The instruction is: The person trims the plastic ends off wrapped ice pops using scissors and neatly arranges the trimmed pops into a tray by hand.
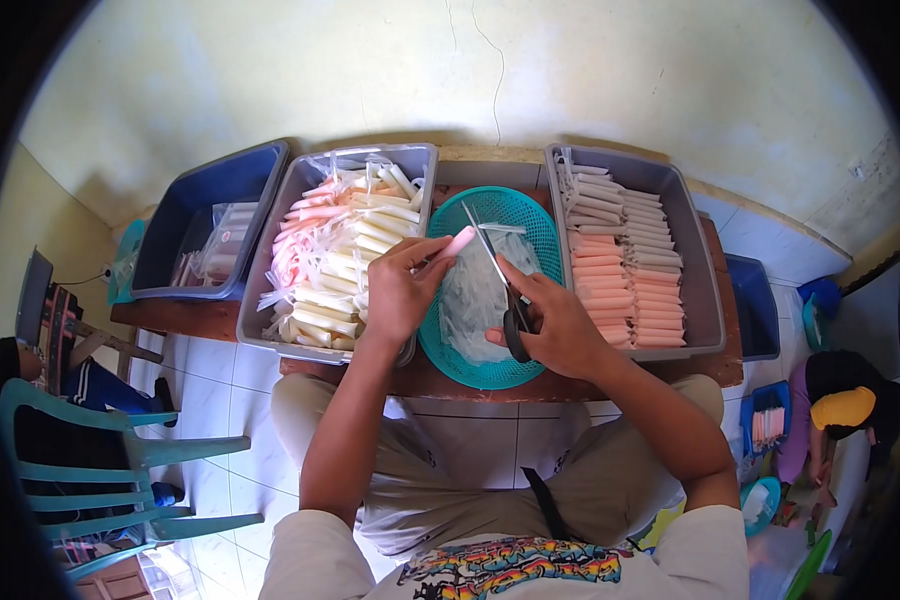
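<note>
My left hand (402, 288) is closed on a pink ice pop (458, 243) in a clear plastic sleeve, with one end pointing up to the right. In my right hand (555, 322) is a pair of scissors (516, 328) with black handles, its blades at the end of the ice pop. Below both hands stands a turquoise mesh basket (432, 350) holding clear plastic scraps (475, 320). The grey tub (260, 325) at left is heaped with pink and cream ice pops with long plastic tails. Neatly stacked ice pops (658, 318) lie in the grey tub (705, 270) at right.
A dark blue tub (155, 240) with plastic packets is at far left on the wooden table (440, 388). A green plastic chair (80, 450) stands at lower left. To the right, another person (840, 415) bends over near a blue container (750, 440) of ice pops.
</note>
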Tool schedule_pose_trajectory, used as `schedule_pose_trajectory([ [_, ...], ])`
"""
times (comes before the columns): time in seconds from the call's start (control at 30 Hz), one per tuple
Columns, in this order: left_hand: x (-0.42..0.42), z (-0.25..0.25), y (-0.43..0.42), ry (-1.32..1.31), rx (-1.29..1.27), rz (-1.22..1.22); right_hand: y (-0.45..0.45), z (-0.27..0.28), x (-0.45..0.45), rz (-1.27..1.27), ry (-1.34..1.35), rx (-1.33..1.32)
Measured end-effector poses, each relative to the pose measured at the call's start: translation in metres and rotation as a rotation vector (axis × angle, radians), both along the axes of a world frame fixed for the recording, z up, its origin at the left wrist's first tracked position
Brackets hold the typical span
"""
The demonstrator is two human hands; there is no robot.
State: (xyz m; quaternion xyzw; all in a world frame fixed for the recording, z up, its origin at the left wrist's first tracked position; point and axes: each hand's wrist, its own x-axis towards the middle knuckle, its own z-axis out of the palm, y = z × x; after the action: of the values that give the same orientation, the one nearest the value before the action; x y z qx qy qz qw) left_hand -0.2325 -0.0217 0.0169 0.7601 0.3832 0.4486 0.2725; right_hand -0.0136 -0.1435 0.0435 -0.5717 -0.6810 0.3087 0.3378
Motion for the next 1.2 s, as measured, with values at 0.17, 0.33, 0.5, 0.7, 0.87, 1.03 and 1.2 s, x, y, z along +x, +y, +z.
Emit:
schedule_pose_trajectory([
  [0.17,0.003,0.003,-0.004,-0.004,0.038,-0.033,0.003,-0.005,0.0,-0.03,0.025,0.02],
  [0.33,0.002,0.002,-0.003,0.045,0.098,-0.047,0.003,-0.003,0.0,-0.039,0.021,-0.005],
  [0.5,0.002,0.005,-0.007,0.061,0.079,-0.061,0.004,-0.006,0.0,-0.048,-0.005,0.005],
  [0.7,0.002,0.006,-0.008,0.095,0.129,-0.061,0.004,-0.004,-0.002,-0.057,-0.017,0.016],
  [0.87,0.003,0.006,-0.008,0.103,0.13,-0.067,0.004,-0.003,-0.004,-0.063,-0.039,0.003],
  [1.03,0.002,0.007,-0.009,0.115,0.145,-0.068,0.003,0.0,-0.006,-0.067,-0.058,-0.05],
  [1.2,0.0,0.008,-0.007,0.111,0.168,-0.056,0.007,-0.014,-0.005,-0.045,-0.019,-0.027],
])
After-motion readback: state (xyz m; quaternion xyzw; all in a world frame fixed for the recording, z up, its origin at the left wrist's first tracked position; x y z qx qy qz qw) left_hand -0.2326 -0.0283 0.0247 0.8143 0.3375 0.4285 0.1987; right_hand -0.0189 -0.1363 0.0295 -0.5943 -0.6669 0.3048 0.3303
